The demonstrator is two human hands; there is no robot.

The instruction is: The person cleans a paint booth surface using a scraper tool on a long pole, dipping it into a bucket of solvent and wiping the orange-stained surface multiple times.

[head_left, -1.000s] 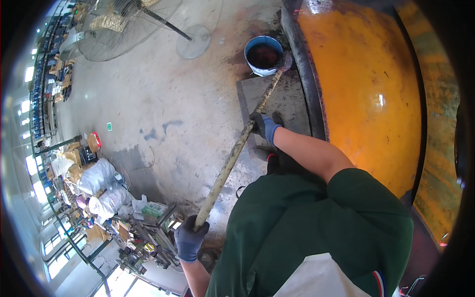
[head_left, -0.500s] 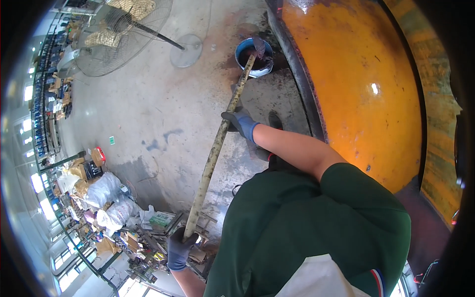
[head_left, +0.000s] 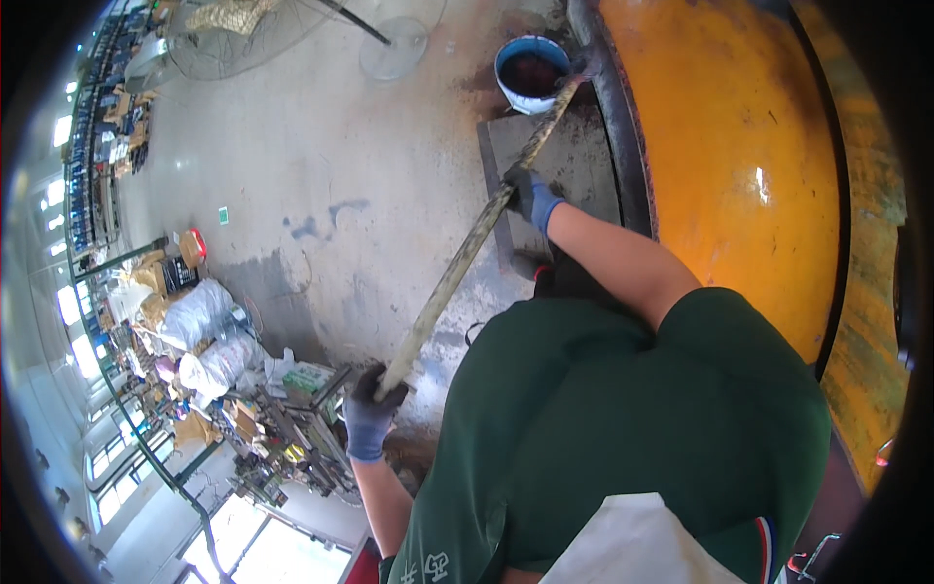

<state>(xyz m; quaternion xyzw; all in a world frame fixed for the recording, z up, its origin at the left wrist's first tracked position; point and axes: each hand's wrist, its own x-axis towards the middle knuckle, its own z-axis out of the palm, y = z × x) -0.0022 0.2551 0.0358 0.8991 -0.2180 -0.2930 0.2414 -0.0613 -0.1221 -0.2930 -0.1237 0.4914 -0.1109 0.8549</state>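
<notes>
Both my hands wear dark blue gloves and grip a long dirty pole (head_left: 457, 273). My left hand (head_left: 368, 417) is shut on its near end, close to my green shirt. Further up, my right hand (head_left: 530, 198) is shut on the shaft, arm stretched forward. The pole's far tip lies at the right rim of a blue bucket (head_left: 506, 60) holding dark liquid, right beside a big orange drum (head_left: 739, 165). A grey slab (head_left: 574, 165) lies on the floor under my right hand.
The concrete floor (head_left: 292, 156) is stained. A standing fan's round base (head_left: 394, 49) sits left of the bucket. Filled sacks (head_left: 199, 311), boxes and racks of metal parts (head_left: 292, 438) crowd the left side. The orange drum fills the right.
The pole's far tip has moved from inside the bucket to its right rim beside the drum. Both hands have kept their grip on the pole.
</notes>
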